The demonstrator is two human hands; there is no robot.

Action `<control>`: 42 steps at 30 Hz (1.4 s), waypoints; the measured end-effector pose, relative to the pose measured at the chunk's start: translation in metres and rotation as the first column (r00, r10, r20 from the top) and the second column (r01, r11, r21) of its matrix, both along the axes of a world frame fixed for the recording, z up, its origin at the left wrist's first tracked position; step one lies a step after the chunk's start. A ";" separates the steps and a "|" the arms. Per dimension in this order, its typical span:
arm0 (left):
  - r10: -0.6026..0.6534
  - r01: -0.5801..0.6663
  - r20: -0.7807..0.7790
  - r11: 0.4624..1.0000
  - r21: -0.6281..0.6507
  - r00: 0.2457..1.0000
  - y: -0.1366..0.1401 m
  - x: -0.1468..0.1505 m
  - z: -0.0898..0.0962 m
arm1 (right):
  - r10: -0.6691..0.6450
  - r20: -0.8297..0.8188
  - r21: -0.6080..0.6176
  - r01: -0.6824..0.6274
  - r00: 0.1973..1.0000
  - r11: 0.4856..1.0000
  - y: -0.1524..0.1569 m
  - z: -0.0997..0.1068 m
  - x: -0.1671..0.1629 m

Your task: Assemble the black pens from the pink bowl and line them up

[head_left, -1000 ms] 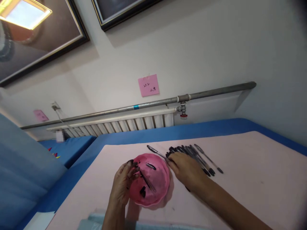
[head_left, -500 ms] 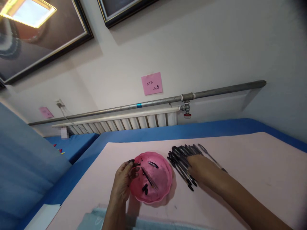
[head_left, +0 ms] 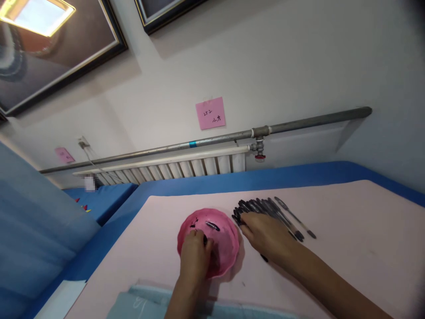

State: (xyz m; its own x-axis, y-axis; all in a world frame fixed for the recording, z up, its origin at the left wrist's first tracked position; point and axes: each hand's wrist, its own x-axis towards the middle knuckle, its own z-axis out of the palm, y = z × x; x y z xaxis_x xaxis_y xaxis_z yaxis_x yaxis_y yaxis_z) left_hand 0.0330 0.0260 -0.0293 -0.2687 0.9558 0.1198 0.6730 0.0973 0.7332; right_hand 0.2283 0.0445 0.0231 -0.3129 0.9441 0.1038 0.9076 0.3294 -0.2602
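Note:
A pink scalloped dish stands on the pale pink table top. My left hand reaches into it, fingers curled and pinched on a small black piece that looks like a pen part. A glossy black pen cap and some tiny black bits lie toward the dish's far side. To the right, a row of black pens lies side by side. Over its left part rests my right hand, its fingers closed on a pen near the capped ends. The palm hides much of the row.
One clear-barrelled pen lies apart at the row's right end. Folded light blue cloth is at the front edge. A blue surface borders the pink top, with a radiator and pipe behind.
My left hand has moved right and down into the dish, covering the clear tube and black pieces there. My right hand has shifted left across the pens, uncovering those at the right.

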 end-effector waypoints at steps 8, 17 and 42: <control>0.047 -0.045 0.038 0.998 -0.043 0.998 0.002 -0.001 -0.009 | 0.074 -0.038 0.067 -0.071 0.997 0.995 -0.002 -0.008 -0.007; 0.091 -0.088 0.091 0.995 -0.043 0.992 0.001 0.001 -0.009 | 0.159 -0.022 0.067 -0.157 0.987 0.985 -0.004 -0.013 -0.012; -0.256 0.428 0.834 0.903 0.026 0.489 -0.015 0.011 0.020 | -0.281 -0.931 -0.344 -0.301 0.234 0.889 -0.008 -0.016 -0.034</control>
